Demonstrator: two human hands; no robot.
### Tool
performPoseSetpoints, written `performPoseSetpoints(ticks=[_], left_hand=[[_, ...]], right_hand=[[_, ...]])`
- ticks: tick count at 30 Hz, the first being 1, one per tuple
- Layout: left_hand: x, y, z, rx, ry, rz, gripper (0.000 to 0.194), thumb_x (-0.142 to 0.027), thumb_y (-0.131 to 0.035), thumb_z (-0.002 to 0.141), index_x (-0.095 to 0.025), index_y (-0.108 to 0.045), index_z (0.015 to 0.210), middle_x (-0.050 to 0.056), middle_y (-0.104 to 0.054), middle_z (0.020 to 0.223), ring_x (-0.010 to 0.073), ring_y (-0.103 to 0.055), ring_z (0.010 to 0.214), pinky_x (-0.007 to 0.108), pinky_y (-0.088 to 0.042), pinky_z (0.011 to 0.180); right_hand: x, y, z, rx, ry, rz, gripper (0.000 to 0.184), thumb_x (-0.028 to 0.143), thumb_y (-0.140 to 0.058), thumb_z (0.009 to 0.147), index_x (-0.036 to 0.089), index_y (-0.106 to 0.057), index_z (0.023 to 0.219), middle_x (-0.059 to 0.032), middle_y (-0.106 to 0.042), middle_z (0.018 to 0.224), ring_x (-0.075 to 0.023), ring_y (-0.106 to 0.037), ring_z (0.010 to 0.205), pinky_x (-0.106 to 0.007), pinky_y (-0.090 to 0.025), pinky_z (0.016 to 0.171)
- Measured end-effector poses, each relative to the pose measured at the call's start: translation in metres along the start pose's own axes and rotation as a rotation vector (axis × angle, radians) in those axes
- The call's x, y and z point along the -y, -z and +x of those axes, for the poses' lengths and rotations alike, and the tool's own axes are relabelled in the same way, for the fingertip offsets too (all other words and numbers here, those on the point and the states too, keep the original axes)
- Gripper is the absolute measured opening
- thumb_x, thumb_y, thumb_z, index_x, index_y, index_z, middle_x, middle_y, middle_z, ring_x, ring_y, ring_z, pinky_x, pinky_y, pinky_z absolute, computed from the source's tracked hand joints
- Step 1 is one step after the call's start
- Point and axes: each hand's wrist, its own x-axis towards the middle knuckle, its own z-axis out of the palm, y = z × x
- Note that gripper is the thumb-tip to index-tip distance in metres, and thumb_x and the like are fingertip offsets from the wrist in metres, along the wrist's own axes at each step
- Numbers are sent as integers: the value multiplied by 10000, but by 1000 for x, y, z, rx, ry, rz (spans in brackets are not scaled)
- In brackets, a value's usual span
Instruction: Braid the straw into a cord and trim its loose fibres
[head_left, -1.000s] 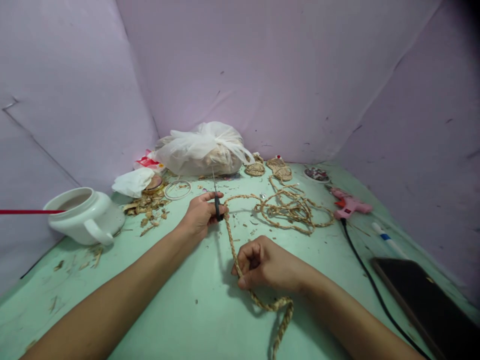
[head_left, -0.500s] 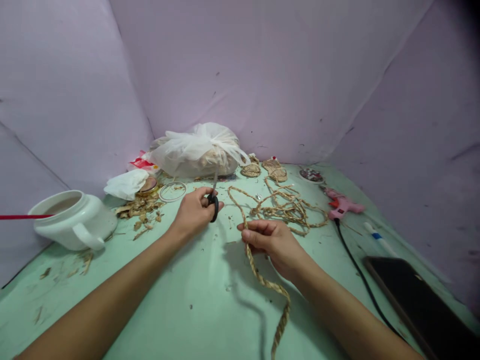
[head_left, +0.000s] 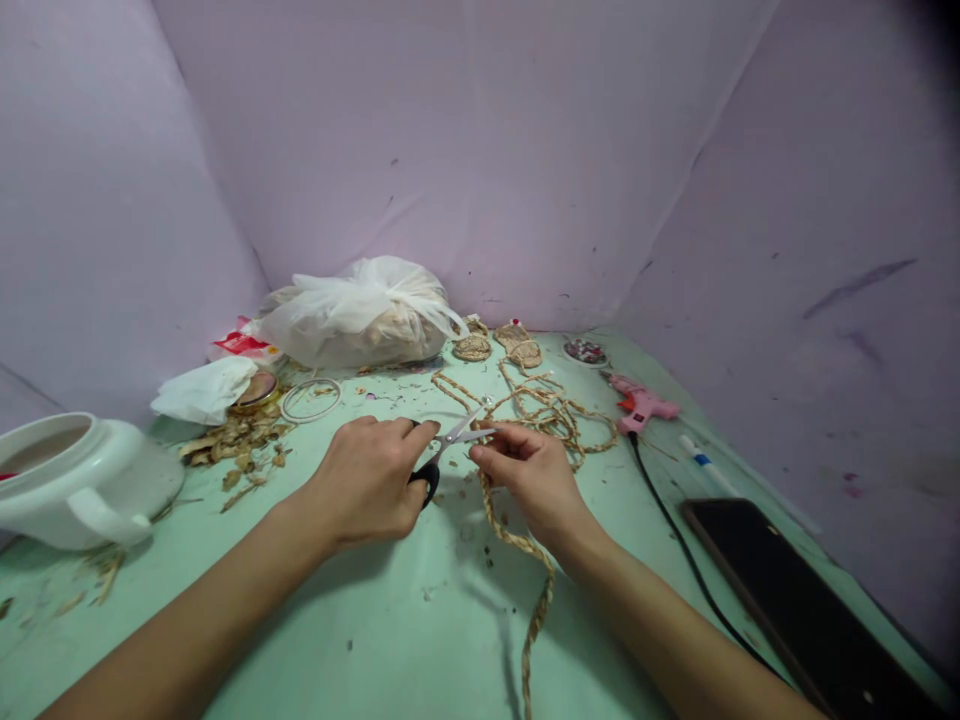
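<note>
My left hand (head_left: pixel 379 475) is closed on the black handles of a pair of scissors (head_left: pixel 455 437). Their blades are parted and point right, close to the fingertips of my right hand (head_left: pixel 529 475). Between those fingertips I pinch a braided straw cord (head_left: pixel 512 538), which hangs down toward the front edge of the view. Whether the blades touch the cord I cannot tell. Beyond my right hand the rest of the cord lies in a loose tangle on the green tabletop (head_left: pixel 390 620).
At the left stand a white pot (head_left: pixel 112 470) and dried scraps (head_left: pixel 236 440). A tied plastic bag (head_left: pixel 360 315) and woven pieces (head_left: pixel 517 345) lie at the back. On the right are a pink glue gun (head_left: pixel 641 402), its black cable, a pen (head_left: pixel 705 462) and a phone (head_left: pixel 795 600).
The scissors have swung from pointing up to pointing right, opened, and come up to my right hand's fingertips. My view has shifted slightly right. My right hand still pinches the cord.
</note>
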Motion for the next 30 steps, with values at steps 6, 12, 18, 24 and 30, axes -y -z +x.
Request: performPoseSetpoints(ticks=[6, 12, 18, 24, 30], left_hand=[[-2, -3, -1, 27, 16, -18, 472, -288, -408, 712, -186, -453, 1171, 61, -617, 836, 259, -582, 716, 369, -411, 611], [-6, -5, 0, 46, 33, 0, 510, -278, -396, 708, -170, -420, 1206, 74, -616, 843, 264, -584, 693, 369, -411, 598], [-8, -2, -1, 124, 62, -114, 461, -216, -395, 692, -197, -450, 1149, 65, -630, 809, 236, -592, 679, 312, -395, 568], [-3, -5, 0, 120, 51, -350, 313, -129, -395, 677, -232, -532, 938, 13, -617, 682, 177, -581, 642, 245, -367, 563], [4, -4, 2, -6, 152, -376, 311, -199, -400, 703, -237, -508, 992, 1, -619, 764, 164, -574, 684, 242, -365, 572]], right_hand=[[0, -2, -4, 6, 58, -82, 65, 182, -620, 574, 136, -649, 610, 45, -475, 474, -69, -383, 455, -207, -316, 448], [-3, -5, -6, 23, 57, -8, 141, 199, -610, 585, 144, -681, 693, 44, -466, 495, -72, -369, 474, -207, -320, 462], [-5, -6, -7, -10, 49, -17, 216, 219, -628, 588, 152, -707, 778, 30, -498, 525, -78, -390, 482, -217, -334, 464], [-6, -5, -5, -42, 15, 62, 241, 210, -666, 557, 151, -706, 787, 33, -520, 519, -81, -422, 471, -233, -370, 477], [-12, -5, 1, -91, -102, 201, 347, 239, -717, 502, 137, -686, 832, 22, -561, 532, -88, -460, 458, -260, -406, 496]])
